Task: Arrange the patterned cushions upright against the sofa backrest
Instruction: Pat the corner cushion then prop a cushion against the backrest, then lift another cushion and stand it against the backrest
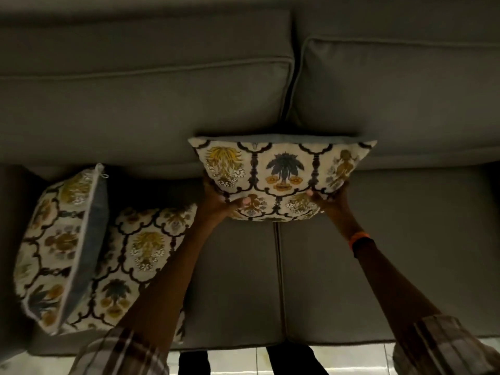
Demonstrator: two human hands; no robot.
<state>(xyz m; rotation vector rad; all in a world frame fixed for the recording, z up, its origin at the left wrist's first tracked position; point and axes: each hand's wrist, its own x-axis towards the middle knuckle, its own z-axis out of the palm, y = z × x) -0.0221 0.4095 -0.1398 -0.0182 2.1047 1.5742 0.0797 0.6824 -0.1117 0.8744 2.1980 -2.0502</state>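
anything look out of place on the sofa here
Yes. Two cushions at the left are not upright against the backrest: one lies flat on the seat and another leans tilted on top of it. The third cushion, held by both hands, is at the backrest.

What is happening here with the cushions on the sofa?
A person holds one patterned cushion by its lower corners, left hand and right hand, with its top edge at the grey backrest near the middle seam. Two more cushions wait at the left end of the seat: one tilted on its edge, the other lying flat beside it. Neither stands upright yet.
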